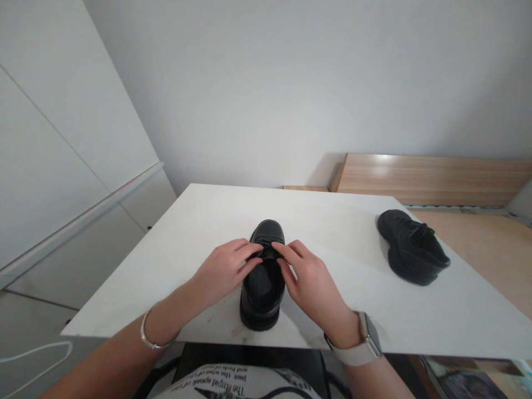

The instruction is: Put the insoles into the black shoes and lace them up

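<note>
A black lace-up shoe (262,288) stands upright on the white table in front of me, its toe pointing away and its opening facing up. At the left side of its lacing, my left hand (226,266) pinches a black shoelace between thumb and fingers. My right hand (305,271) is closed in a similar pinch on the lace at the right side. The fingertips cover part of the lacing, and dark lace against dark shoe makes its exact path hard to see. A second black shoe (409,246), its lace tied, sits apart at the table's right.
The white table (166,244) has its near edge close to my body. Behind its right side stands a wooden headboard (419,174) with a bed surface (482,238). White cabinets (62,138) rise on the left. A white cable (37,349) hangs at lower left.
</note>
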`<act>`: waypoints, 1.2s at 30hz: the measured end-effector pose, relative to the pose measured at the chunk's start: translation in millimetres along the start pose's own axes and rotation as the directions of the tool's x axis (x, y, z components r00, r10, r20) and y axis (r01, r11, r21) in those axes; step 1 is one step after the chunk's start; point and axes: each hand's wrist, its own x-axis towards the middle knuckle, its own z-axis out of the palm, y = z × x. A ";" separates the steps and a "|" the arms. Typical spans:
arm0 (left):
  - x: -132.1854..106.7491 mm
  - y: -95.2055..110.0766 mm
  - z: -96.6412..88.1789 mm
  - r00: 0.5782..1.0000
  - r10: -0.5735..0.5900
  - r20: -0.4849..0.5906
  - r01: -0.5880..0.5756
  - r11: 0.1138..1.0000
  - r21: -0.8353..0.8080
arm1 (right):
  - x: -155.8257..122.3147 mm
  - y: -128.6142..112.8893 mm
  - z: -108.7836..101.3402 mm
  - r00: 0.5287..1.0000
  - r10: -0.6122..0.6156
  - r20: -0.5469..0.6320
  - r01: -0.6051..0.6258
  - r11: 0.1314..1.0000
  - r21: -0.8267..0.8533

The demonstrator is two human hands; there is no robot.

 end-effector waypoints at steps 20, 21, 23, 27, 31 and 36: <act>28.4 10.0 -31.4 0.911 -0.286 -0.298 0.076 0.825 -0.560 | 30.3 -15.4 -30.8 0.871 0.117 -0.478 0.025 0.960 0.280; 31.1 9.5 -30.8 0.910 -0.326 -0.257 0.087 0.756 -0.649 | 33.9 -16.3 -32.0 0.856 0.144 -0.496 0.035 0.942 0.333; 35.8 8.0 -26.4 0.920 -0.368 -0.134 0.134 0.617 -0.776 | 39.1 -17.9 -29.8 0.870 0.173 -0.461 0.045 0.905 0.423; 43.4 9.2 -14.0 0.925 -0.371 0.079 0.258 0.461 -0.849 | 43.4 -22.6 -18.8 0.927 0.098 -0.363 0.083 0.889 0.451; 47.9 14.7 -8.7 0.937 -0.318 0.147 0.280 0.429 -0.859 | 45.2 -26.1 -17.9 0.920 0.035 -0.391 0.139 0.902 0.408; 46.9 14.6 -12.4 0.949 -0.270 0.164 0.276 0.454 -0.847 | 42.9 -18.6 -21.3 0.944 0.040 -0.327 0.142 0.846 0.513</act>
